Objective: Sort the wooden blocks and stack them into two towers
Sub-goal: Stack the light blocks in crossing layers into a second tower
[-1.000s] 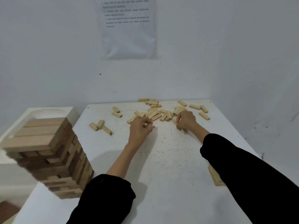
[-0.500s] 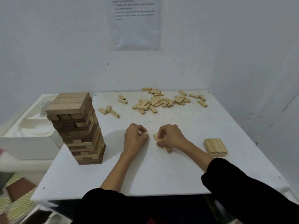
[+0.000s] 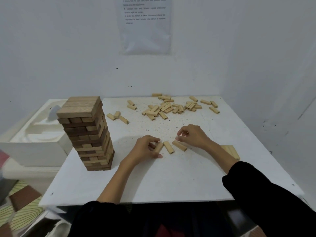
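A person in black sleeves sits at a white table (image 3: 171, 182), both hands at work over three pale wooden blocks laid side by side near the middle. The left hand (image 3: 145, 147) grips the left block (image 3: 159, 146), fingers curled over its far side and thumb against its near side. The middle block (image 3: 169, 147) lies just beside it, free of either hand. The right hand (image 3: 195, 136) holds nothing: its fingers are loosely bent, with the fingertips just beside the far end of the right block (image 3: 179, 145). Whether they touch it cannot be told.

At the left of the table stands a tall tower (image 3: 85, 134) of darker and mixed brown blocks, upright, its layers crossed one over the other. Along the far edge a loose pile (image 3: 167, 107) of pale blocks lies scattered, with a few strays (image 3: 212, 106) off to its right and a small cluster (image 3: 118, 117) between the pile and the tower. To the right, partly hidden behind the right forearm, a flat layer (image 3: 230, 151) of pale blocks sits on the table, its pieces set tight together.

Beyond the table's left edge rests a white moulded tray (image 3: 34, 134). A printed sheet (image 3: 145, 26) in a clear sleeve hangs on the far wall; its text is too small to read.
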`<state>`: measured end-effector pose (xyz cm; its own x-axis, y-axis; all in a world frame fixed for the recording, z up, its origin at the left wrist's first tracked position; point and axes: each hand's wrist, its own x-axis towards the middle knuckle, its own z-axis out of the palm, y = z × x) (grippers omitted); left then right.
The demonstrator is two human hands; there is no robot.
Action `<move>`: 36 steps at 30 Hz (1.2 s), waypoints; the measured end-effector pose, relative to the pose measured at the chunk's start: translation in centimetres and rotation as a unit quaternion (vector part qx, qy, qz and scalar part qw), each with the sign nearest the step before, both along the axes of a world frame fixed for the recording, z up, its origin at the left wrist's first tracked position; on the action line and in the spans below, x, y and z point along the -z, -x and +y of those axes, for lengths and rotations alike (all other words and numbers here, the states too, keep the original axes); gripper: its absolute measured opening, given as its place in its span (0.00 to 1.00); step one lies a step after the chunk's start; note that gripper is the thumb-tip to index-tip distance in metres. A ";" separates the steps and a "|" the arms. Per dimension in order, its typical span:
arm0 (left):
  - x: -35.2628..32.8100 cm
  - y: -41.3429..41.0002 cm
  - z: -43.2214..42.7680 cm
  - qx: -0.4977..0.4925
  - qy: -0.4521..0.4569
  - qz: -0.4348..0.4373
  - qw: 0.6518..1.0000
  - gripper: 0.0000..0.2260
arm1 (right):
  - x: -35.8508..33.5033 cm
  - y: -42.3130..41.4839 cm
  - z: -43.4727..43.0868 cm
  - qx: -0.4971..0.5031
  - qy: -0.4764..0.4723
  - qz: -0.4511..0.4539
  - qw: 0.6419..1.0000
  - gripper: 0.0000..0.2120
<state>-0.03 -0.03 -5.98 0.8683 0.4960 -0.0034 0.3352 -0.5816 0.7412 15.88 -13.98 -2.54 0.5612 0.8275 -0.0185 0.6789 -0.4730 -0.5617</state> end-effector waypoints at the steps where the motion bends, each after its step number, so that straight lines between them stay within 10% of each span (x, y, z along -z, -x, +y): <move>1: 0.0 0.0 0.0 -0.002 -0.001 -0.002 1.000 0.30 | -0.6 -0.3 -0.4 -0.028 0.048 0.031 0.998 0.16; 4: 0.0 -0.3 -0.3 -0.014 -0.014 -0.021 1.000 0.27 | -1.4 -0.6 -1.1 -0.107 0.171 0.084 0.976 0.29; 17: 0.2 -1.6 -1.8 -0.022 -0.031 -0.021 0.999 0.30 | -0.2 0.5 -0.2 -0.085 0.093 0.143 0.982 0.38; 23: 1.1 -2.8 -4.4 -0.109 -0.088 -0.001 0.990 0.39 | -1.2 -1.6 -1.4 -0.017 0.088 0.128 0.988 0.32; 29: 0.1 -2.9 -2.8 0.030 -0.093 0.028 0.995 0.37 | -0.7 -1.6 -2.0 0.006 0.087 0.126 0.988 0.26; 32: -0.7 -2.2 -1.3 0.112 -0.077 0.033 0.990 0.41 | -0.2 -0.5 -2.2 -0.026 0.105 0.032 0.994 0.22; 36: -0.9 -0.6 -1.2 0.090 -0.137 0.098 0.982 0.49 | 1.6 1.8 -3.1 -0.093 0.204 -0.059 0.973 0.42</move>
<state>0.59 -1.27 -5.09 0.9383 0.3393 -0.0669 0.3284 -0.8135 0.4799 14.05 -17.09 -4.16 0.4199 0.8529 -0.3101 0.8231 -0.5019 -0.2658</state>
